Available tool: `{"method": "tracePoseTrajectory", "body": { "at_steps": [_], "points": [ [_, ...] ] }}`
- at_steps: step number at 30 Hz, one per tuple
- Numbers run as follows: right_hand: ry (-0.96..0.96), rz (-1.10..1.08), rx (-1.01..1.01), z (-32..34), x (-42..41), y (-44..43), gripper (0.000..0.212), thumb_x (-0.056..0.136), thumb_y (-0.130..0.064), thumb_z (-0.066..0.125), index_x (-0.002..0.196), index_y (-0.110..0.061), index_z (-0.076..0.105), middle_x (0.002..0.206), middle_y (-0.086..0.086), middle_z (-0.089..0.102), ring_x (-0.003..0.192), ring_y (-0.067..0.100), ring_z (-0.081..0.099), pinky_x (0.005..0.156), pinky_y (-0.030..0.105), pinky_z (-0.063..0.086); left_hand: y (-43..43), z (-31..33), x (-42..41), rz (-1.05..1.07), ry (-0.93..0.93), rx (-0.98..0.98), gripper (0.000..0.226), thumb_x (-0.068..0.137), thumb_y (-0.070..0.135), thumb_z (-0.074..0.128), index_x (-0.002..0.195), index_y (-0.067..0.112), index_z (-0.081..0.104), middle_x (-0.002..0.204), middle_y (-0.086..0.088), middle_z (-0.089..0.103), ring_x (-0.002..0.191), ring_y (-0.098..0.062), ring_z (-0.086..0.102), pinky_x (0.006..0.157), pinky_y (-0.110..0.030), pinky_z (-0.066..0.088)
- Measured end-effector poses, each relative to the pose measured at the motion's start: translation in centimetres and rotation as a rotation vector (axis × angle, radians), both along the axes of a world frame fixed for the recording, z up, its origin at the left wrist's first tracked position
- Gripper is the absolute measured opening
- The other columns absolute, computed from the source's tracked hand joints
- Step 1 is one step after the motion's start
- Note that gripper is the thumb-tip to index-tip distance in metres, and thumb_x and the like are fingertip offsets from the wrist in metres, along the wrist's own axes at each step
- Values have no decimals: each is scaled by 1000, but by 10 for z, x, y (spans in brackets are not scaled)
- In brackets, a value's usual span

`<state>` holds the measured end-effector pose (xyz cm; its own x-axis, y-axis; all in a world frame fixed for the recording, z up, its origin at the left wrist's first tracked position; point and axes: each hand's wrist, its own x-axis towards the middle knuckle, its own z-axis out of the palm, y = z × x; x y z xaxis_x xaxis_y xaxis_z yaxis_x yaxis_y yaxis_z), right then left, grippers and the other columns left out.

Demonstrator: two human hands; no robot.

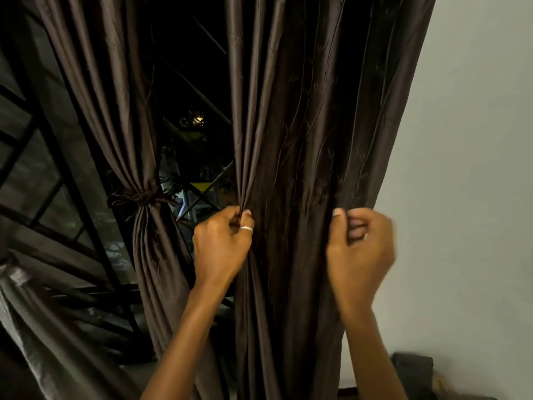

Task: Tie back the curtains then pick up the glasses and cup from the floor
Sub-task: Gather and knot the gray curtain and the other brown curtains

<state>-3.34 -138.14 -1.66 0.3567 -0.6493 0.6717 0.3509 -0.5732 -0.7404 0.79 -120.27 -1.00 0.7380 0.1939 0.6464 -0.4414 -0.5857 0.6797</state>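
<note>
1. Hanging loose down the middle of the view, the right curtain [302, 134] is a dark brown panel with faint stitched sprigs, its folds running from 12 o'clock down to 6 o'clock.
2. The left hand [222, 243] is closed on the panel's left edge, thumb and fingers pinching a bunch of folds; a silver ring [247, 228] shows on the thumb.
3. The right hand [359, 243] is at 3 o'clock from the left hand, curled into a fist on the panel's right edge with cloth caught between thumb and fingers; it is slightly blurred.
4. Both forearms rise from 6 o'clock, one on either side of the panel.
5. The left curtain [115, 116] hangs at 9 o'clock from the hands, already gathered and cinched by a knotted tie-back [141, 196] of matching cloth.
6. Between the two panels a dark window [193, 111] shows crossed metal bars and small lights outside.
7. A pale wall [467, 168] fills the 3 o'clock side.
8. A dark object [412, 370] sits low at 5 o'clock, too dim to identify.
9. The glasses and cup are out of view.
</note>
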Motion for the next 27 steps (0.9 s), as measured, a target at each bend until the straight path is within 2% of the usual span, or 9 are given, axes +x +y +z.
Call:
{"method": "tracePoseTrajectory", "body": {
  "at_steps": [3,6,8,10,12,14,17,21,27],
  "points": [
    [79,-112,17,8,2,-27,47,87,-39,78,117,-11,54,116,5,53,97,13,53,79,17,41,5,1,-1,14,-4,-8,18,97,27,65,89,15,75,60,3,67,55,-14,65,53,-8,45],
    [261,31,-16,9,11,-50,60,85,-40,81,129,-13,50,120,0,56,109,16,55,87,26,44,11,5,-4,32,-4,3,19,97,26,66,92,10,76,58,1,66,57,-15,65,54,-7,39],
    [355,157,-37,8,16,-64,50,88,-35,78,127,-13,55,116,-2,63,104,16,60,90,29,49,17,6,-3,31,-11,6,21,97,25,66,92,8,76,55,1,64,57,-16,65,56,-11,42],
    [420,181,-100,5,19,-76,29,92,-31,73,111,-11,63,103,3,69,91,23,64,81,30,53,23,6,-2,36,-15,4,23,97,26,66,92,6,75,53,0,63,57,-19,65,58,-22,50],
    [416,122,-133,2,19,-82,23,95,-30,70,96,-8,64,91,10,69,80,27,63,69,28,50,30,6,1,65,-22,11,23,97,27,65,91,6,75,52,2,61,54,-19,63,61,-36,56],
    [382,12,-128,-3,16,-81,23,97,-28,67,98,-6,66,95,13,70,80,26,62,73,27,49,35,5,3,90,-40,19,23,97,26,64,89,7,75,54,1,63,52,-18,62,61,-42,57],
    [284,-91,-132,-15,6,-61,23,99,-25,64,104,-3,69,101,13,68,84,20,58,78,32,51,39,1,3,82,-46,31,25,98,30,62,95,9,76,65,-1,70,56,-17,64,59,-39,57],
    [191,-105,-229,-33,1,-26,16,100,-16,62,90,-4,62,92,10,59,78,16,51,71,27,41,43,-5,3,44,-60,89,26,98,35,61,103,16,78,70,3,70,58,-14,63,56,-37,56],
    [176,-8,-301,-39,7,33,10,97,-8,63,89,-2,63,99,12,61,82,20,57,76,28,47,34,-10,-4,-116,-90,101,23,99,31,63,108,16,77,71,6,69,50,-6,57,51,-33,53]
  ]
}}
